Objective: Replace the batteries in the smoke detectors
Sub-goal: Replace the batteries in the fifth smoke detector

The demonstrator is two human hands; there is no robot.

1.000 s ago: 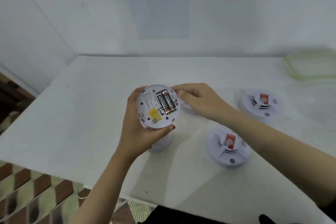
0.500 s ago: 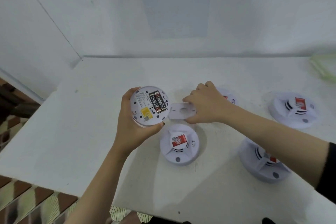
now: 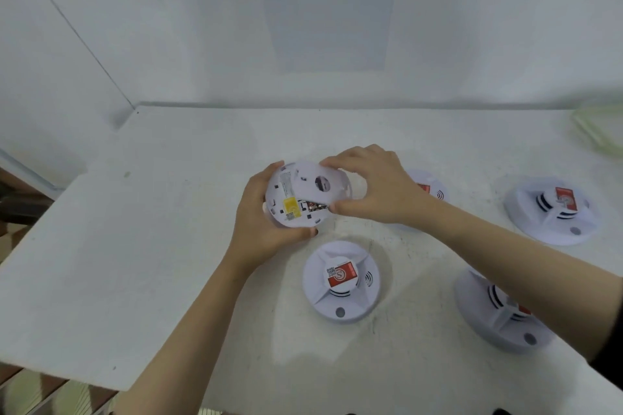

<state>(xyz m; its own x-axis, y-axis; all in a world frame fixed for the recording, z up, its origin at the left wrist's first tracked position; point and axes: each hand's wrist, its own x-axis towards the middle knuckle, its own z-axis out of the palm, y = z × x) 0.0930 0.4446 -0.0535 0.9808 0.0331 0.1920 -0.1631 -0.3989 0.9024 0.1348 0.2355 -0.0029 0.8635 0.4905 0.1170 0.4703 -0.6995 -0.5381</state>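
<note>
My left hand (image 3: 259,229) grips a round white smoke detector (image 3: 290,209), held above the table with its back turned up. A yellow label and part of the batteries (image 3: 312,205) show on that back. My right hand (image 3: 374,185) pinches a white cover plate (image 3: 323,184) with a round hole and holds it over the detector's back, hiding most of the battery bay. Several more white detectors with red labels lie on the table: one in front (image 3: 340,280), one behind my right hand (image 3: 431,189), one at the far right (image 3: 553,209), one under my right forearm (image 3: 499,313).
The white table (image 3: 135,246) meets white walls at the back and left; its front edge runs along the bottom left. A printed instruction sheet (image 3: 327,10) hangs on the back wall. A pale green tray (image 3: 603,128) sits at the right edge.
My right hand lifted the cover plate off the table and brought it over the detector's back. The batteries are now mostly covered. The camera shifted slightly.
</note>
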